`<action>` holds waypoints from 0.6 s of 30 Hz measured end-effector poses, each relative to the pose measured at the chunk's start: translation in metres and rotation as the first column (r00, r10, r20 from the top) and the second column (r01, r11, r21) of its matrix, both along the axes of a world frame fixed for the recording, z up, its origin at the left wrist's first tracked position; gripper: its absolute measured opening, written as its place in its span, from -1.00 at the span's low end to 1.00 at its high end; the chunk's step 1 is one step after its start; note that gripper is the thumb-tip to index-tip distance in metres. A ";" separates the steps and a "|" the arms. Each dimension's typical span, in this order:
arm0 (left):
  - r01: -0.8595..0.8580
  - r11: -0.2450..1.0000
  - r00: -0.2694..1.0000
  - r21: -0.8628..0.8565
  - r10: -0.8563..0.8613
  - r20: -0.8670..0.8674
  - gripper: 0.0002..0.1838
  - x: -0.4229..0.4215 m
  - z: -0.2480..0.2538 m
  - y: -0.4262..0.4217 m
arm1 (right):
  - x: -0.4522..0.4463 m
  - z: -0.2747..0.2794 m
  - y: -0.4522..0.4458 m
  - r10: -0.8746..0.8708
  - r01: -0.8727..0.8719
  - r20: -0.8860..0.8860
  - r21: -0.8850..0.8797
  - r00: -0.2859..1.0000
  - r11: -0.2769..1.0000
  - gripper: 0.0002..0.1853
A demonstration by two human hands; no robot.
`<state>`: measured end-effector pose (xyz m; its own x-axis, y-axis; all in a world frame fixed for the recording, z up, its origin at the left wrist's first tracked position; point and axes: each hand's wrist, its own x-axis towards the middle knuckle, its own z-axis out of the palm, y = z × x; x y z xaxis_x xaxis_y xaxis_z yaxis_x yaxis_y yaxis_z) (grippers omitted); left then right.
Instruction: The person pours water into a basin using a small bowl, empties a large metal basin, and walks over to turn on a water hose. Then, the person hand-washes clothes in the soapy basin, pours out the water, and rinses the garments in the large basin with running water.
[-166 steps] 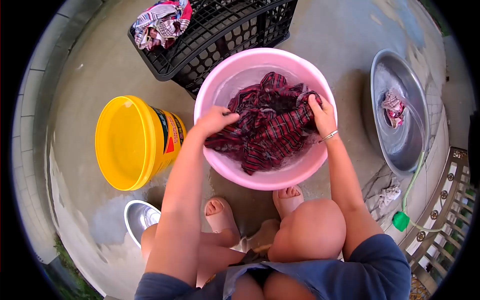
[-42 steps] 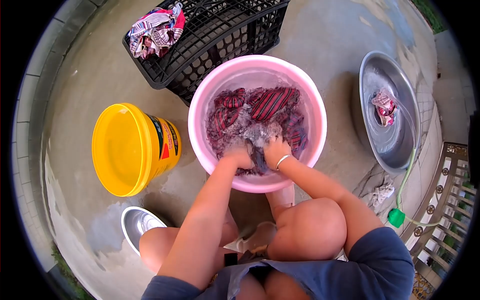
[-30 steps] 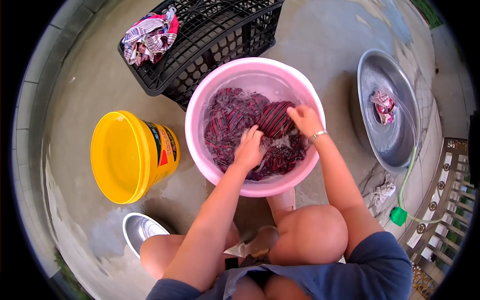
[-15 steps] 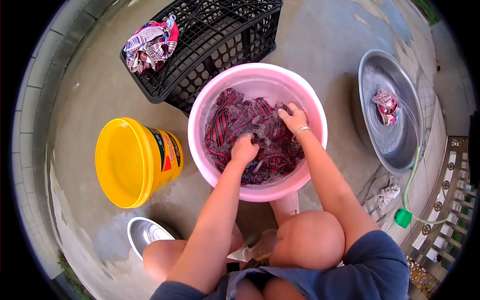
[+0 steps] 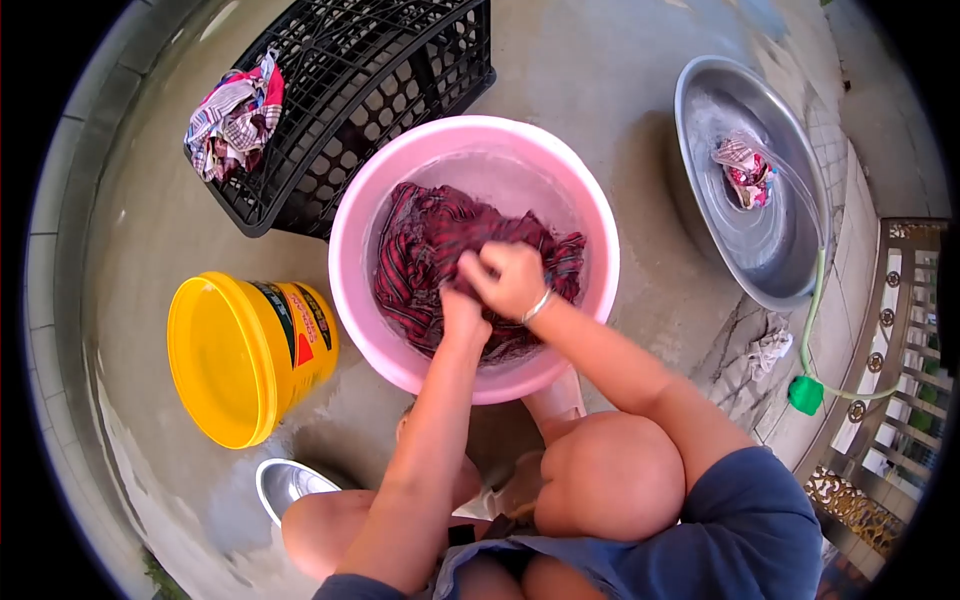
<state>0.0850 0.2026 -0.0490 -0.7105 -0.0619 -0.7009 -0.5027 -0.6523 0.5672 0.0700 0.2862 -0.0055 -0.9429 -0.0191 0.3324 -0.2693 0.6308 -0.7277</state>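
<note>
A pink tub (image 5: 347, 290) stands in front of my knees with a wet dark-red plaid cloth (image 5: 425, 240) bunched in its water. My left hand (image 5: 465, 316) is closed on the near side of the cloth, its fingertips partly hidden. Right beside it, my right hand (image 5: 510, 280), with a bracelet at the wrist, is curled round a fold of the same cloth. The two hands are close together over the tub's middle, and the cloth between them is slightly blurred.
A black plastic crate (image 5: 360, 110) with bunched clothes (image 5: 235, 115) on it stands at the back left. A yellow bucket (image 5: 265, 350) and metal bowl (image 5: 290, 485) are at left. On the right, a hose (image 5: 815, 320) runs into a grey basin (image 5: 700, 205) holding cloth (image 5: 745, 170).
My right hand has moved left and nearer to me, closing on the cloth beside my left hand. My left hand has shifted slightly left and down. The cloth is gathered more tightly; the view has shifted.
</note>
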 end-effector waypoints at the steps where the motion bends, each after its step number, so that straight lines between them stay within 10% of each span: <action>1: 0.235 0.939 0.972 -0.252 -0.232 0.041 -0.75 0.003 0.010 0.006 | -0.013 -0.005 0.012 -0.093 0.063 0.221 0.142 0.971 0.988 -0.69; 4: 0.344 0.381 0.651 -0.858 -0.756 -0.075 -0.76 0.008 -0.011 0.008 | -0.028 -0.014 0.038 -0.213 0.044 0.440 0.363 0.872 0.931 -0.73; 6: 0.518 -0.159 0.374 -0.840 -0.842 0.390 -0.74 0.011 0.020 0.018 | -0.033 0.022 0.029 -0.306 0.159 0.539 0.301 0.785 0.940 -0.63; 8: 0.520 -0.303 0.203 -0.799 -0.865 0.459 -0.73 0.018 0.010 0.024 | -0.041 0.018 0.018 -0.079 0.039 0.535 0.085 0.841 0.996 -0.37; 10: 0.505 -0.479 -0.030 -0.718 -0.841 0.540 -0.73 0.020 -0.011 0.027 | -0.034 0.021 0.001 -0.141 -0.204 0.655 0.420 0.742 0.884 -0.32; 14: 0.501 -0.261 0.078 -0.825 -0.936 0.344 -0.71 0.008 -0.007 0.006 | -0.040 -0.059 0.021 -0.298 -0.157 0.626 0.566 0.720 0.809 -0.38; 16: 0.649 0.166 0.368 -0.743 -0.922 0.116 -0.52 0.006 0.006 -0.021 | -0.057 -0.096 0.047 -0.321 -0.005 0.716 0.412 0.620 0.911 -0.44; 18: 0.611 0.711 0.792 -0.348 -0.553 0.260 -0.27 0.003 0.026 -0.034 | -0.058 -0.105 0.048 -0.307 0.166 0.803 0.258 0.511 0.952 -0.49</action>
<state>0.0876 0.1689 -0.0233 -0.6059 0.0443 -0.7943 -0.7920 0.0607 0.6075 0.0123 0.3341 -0.1102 -0.7654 0.2719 -0.5833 0.5809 0.6819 -0.4444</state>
